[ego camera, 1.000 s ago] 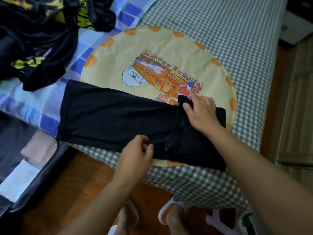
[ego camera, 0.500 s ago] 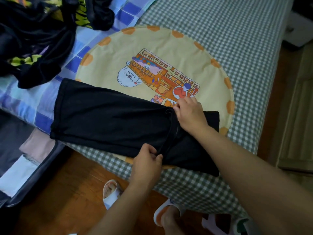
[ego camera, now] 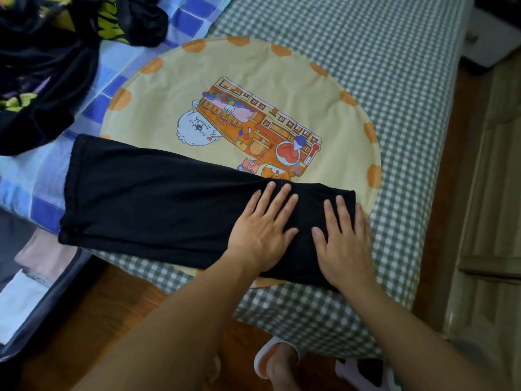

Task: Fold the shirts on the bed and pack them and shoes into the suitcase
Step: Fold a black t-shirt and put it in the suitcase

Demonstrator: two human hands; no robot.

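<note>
Both hands had been moved since half a second earlier: the pinches at the fold of the black shirt [ego camera: 158, 198] had been let go and the palms laid flat on its right end. The shirt, folded into a long strip, was stretched across the near edge of the bed [ego camera: 394, 80], over the lower part of the round yellow cartoon cushion cover [ego camera: 253, 74]; its near right corner was seen to overhang the bed edge. Left of the shirt, below the bed edge, the open suitcase [ego camera: 42, 300] was partly visible. Slipping was judged likely if the palms were pushed toward the edge, and the fold could be sprung open once pressure was lifted. The left hand [ego camera: 262, 230] and right hand [ego camera: 342, 241] were pressed flat side by side, fingers straight and spread, nothing being grasped.
</note>
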